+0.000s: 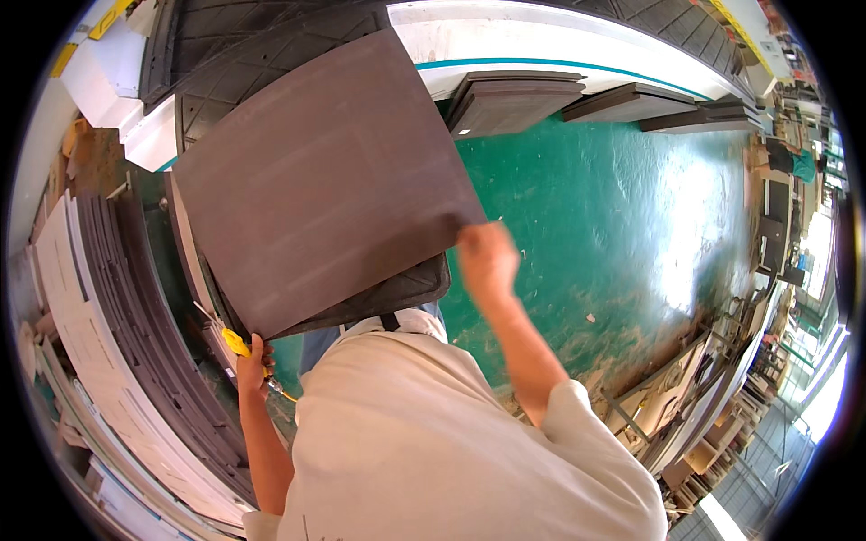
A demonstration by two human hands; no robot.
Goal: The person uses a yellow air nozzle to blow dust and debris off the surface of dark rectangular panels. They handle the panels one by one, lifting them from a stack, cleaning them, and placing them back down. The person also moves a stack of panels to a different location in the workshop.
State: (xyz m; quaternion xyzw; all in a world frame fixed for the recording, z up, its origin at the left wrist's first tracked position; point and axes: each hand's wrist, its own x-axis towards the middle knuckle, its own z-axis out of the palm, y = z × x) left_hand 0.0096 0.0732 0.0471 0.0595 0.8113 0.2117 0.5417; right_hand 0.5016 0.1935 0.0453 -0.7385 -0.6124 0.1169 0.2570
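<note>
A large dark brown panel (325,171) lies in front of me on a black ribbed support (410,287), whose near edge shows beneath it. At the panel's near left corner, my left hand (253,365) is closed around a yellow air blow gun (235,343). Its thin metal nozzle points up and away, and a metal fitting with a yellow hose comes out below the hand. My right hand (488,261) is at the panel's right near corner, blurred by motion. Its fingers cannot be made out, nor whether they touch the panel.
Stacks of dark panels (519,101) lean along a white wall (505,36) at the far side. To my left stand rows of long boards (135,298) on edge. Green floor (577,216) spreads to the right, towards wood pieces (713,442). A person (803,165) is far right.
</note>
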